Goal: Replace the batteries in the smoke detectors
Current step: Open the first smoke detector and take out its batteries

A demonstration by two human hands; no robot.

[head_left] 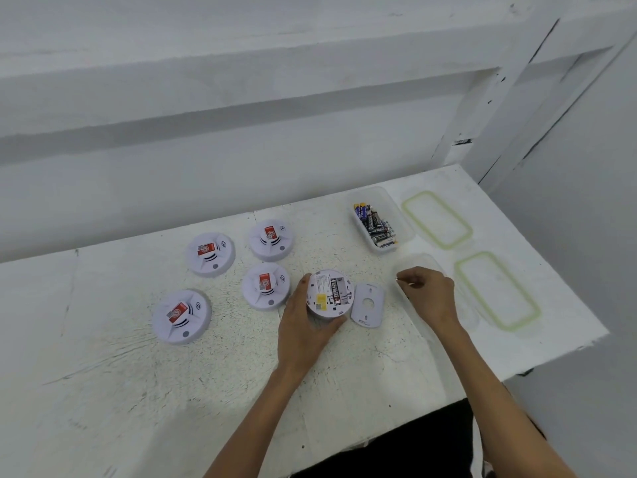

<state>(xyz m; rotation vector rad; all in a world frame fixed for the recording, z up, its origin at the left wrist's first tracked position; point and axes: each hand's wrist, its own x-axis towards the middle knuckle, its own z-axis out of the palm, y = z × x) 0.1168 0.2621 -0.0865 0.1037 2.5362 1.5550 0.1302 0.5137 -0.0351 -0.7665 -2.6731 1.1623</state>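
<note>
Left hand (pixel 303 326) grips upturned smoke detector (pixel 329 293) at centre of table (pixel 138 391). Battery (pixel 335 291) marked EVEREADY sits in open bay. Detached cover plate (pixel 367 305) just right of it. Right hand (pixel 427 294) over empty clear tub (pixel 424 262), fingers curled; cannot tell whether it holds anything, possibly small item. Tub of batteries (pixel 379 222) behind. Four closed detectors (pixel 265 286) at left, red labels unreadable.

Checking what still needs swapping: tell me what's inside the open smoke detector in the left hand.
One black battery lies in the compartment of the open smoke detector; the slot beside it looks empty. Fingers of the left hand cover its near edge, hiding that part.
</note>
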